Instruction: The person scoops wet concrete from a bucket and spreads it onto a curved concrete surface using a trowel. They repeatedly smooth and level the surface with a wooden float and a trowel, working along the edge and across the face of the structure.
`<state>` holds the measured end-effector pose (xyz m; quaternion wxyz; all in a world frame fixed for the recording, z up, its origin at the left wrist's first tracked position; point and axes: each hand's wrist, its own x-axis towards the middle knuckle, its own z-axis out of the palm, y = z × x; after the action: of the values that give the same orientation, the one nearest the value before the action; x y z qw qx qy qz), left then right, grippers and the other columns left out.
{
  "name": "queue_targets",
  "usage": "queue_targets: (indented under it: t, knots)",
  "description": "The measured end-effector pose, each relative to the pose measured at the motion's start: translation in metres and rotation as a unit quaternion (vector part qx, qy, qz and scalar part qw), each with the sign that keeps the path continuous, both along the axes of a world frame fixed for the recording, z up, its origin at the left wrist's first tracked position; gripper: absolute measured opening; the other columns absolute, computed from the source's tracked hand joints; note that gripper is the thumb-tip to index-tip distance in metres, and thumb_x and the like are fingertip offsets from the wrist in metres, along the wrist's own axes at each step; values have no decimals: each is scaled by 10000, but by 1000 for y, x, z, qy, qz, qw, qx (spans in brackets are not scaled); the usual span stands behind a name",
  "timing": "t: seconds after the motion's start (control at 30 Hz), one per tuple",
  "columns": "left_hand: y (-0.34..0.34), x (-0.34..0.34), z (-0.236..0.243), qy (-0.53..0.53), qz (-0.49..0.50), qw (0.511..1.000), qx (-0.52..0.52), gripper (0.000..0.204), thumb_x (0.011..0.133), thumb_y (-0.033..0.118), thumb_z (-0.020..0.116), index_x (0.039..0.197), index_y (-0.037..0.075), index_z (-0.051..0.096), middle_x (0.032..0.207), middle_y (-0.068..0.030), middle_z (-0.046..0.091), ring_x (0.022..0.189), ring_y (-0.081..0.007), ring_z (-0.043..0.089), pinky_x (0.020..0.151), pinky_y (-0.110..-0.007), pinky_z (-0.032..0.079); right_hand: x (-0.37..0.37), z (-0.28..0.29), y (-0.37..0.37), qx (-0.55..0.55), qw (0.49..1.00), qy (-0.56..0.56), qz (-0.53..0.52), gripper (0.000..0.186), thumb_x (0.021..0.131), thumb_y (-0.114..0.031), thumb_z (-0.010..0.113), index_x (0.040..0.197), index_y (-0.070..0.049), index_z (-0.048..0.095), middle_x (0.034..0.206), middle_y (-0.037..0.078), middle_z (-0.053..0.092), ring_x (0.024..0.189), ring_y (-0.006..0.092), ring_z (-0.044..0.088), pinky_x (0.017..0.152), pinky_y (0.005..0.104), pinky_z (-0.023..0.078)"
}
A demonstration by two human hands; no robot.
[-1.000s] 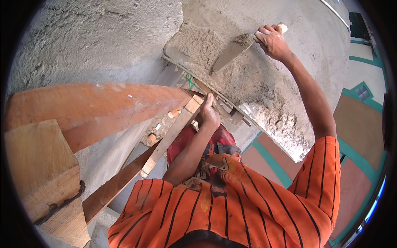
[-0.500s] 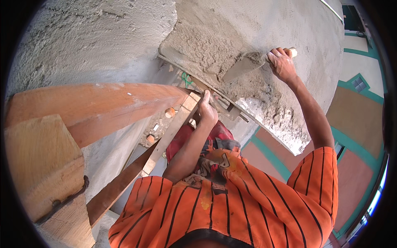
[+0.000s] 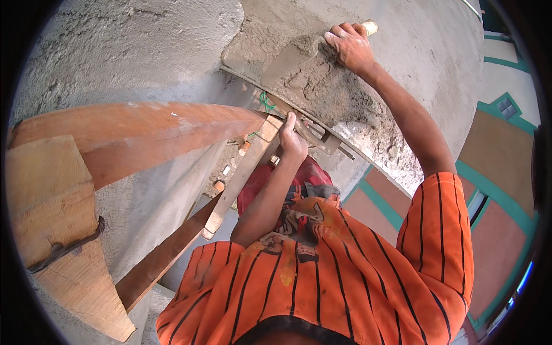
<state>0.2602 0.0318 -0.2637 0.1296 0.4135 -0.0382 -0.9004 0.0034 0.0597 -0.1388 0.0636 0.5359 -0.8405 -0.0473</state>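
Shirt (image 3: 328,276) orange, black-striped; mortar (image 3: 339,92) grey; trowel handle (image 3: 371,26) cream.

Rough matt mortar (image 3: 322,86), smeared metal trowel (image 3: 289,61), smooth wooden beam (image 3: 144,131), matt cloth shirt (image 3: 339,276)

I observe a trowel (image 3: 289,60) near 12 o'clock, its grey blade smeared and against wet mortar (image 3: 340,91), tip toward 8 o'clock, pale handle (image 3: 371,26) toward 2. Mortar surface: rough, ridged. A pale wooden batten (image 3: 244,177) slants from 1 to 7 o'clock.

Trowel handle (image 3: 371,26) mostly hidden; left hand (image 3: 294,142) partly
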Motion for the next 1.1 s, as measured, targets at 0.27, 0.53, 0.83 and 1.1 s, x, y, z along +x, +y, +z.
queue_targets:
  t: [0.27, 0.53, 0.83, 1.1]
  knots:
    - [4, -4, 2, -54, 2, 999, -4, 362, 901, 274, 624, 1166, 44, 533, 1063, -28, 537, 969, -163, 508, 851, -333, 450, -1, 15, 123, 72, 997, 27, -3, 187, 794, -139, 611, 965, -147, 536, 948, 18, 536, 1007, 210, 508, 934, 420, 316]
    - [-3, 2, -5, -17, -23, 999, -27, 432, 905, 321, 616, 1238, 73, 496, 1144, -29, 519, 1060, -166, 478, 918, -368, 404, -38, -35, 76, -5, 989, -31, -148, 148, 830, -122, 587, 969, -126, 538, 973, 75, 560, 1023, 256, 515, 928, 463, 323]
    - [-5, -3, 9, -42, -33, 997, -58, 466, 923, 323, 589, 1274, 56, 437, 1206, -58, 463, 1129, -188, 435, 998, -398, 364, 33, -2, 197, 113, 969, -76, -208, 124, 828, -128, 585, 937, -104, 531, 975, 82, 548, 1037, 247, 501, 926, 475, 329]
    - [-4, -2, 12, -43, -30, 997, -47, 512, 917, 326, 597, 1310, 47, 424, 1246, -54, 460, 1157, -176, 431, 1020, -406, 344, 88, 86, 139, -3, 899, -242, -365, 324, 910, -324, 523, 866, -10, 586, 656, 198, 593, 621, 342, 582, 598, 449, 442]
